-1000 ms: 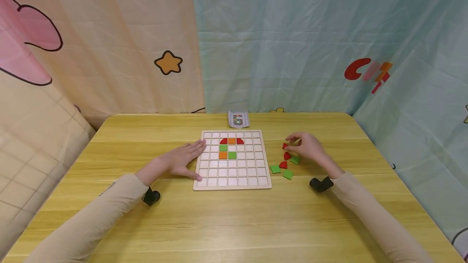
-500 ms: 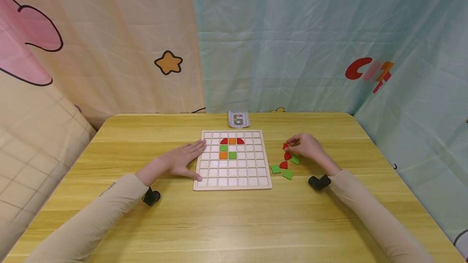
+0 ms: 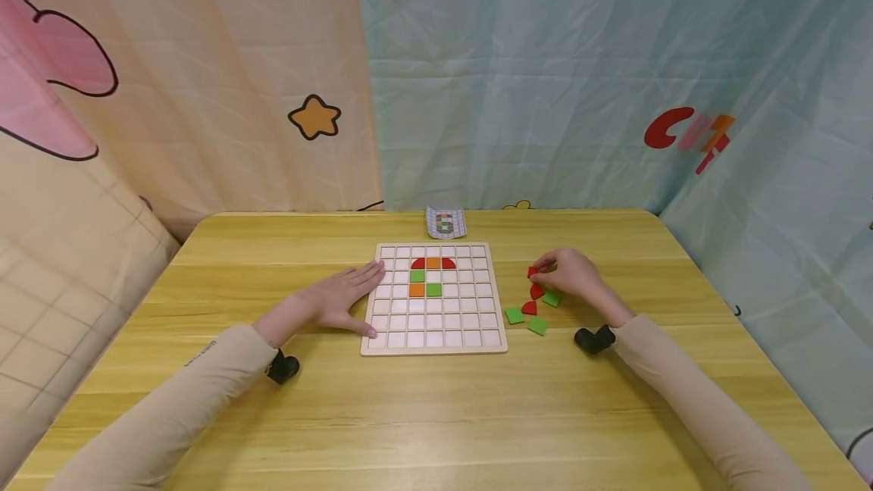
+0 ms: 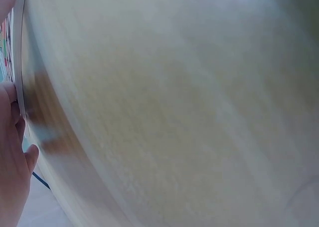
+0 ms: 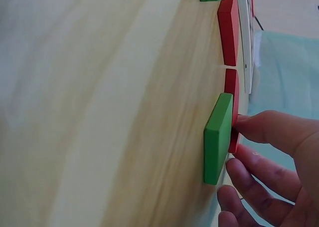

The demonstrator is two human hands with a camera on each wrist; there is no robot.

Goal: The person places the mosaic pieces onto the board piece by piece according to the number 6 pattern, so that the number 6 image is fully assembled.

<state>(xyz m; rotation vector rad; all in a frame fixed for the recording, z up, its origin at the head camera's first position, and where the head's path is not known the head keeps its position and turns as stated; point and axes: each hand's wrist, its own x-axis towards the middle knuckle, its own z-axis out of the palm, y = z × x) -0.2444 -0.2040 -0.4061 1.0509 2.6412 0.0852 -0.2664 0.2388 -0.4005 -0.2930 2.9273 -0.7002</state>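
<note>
My left hand lies with fingers straight, fingertips and thumb on the left border of a white grid board. Placed in the board's cells are red quarter-round tiles, orange square tiles and green square tiles. Right of the board, my right hand pinches a small red tile between thumb and fingers, low at the table. The fingers partly cover its shape. Just nearer lie a red quarter-round tile and a green square tile. In the left wrist view, only the hand's edge shows.
Closer to me lie another red quarter-round tile and two green square tiles. A printed pattern card lies behind the board at the wooden table's far edge. Curtains hang behind it.
My right hand stays at the red tile, its thumb and fingers shifting only slightly and the wrist drawing a little left. The left hand and the board keep still.
</note>
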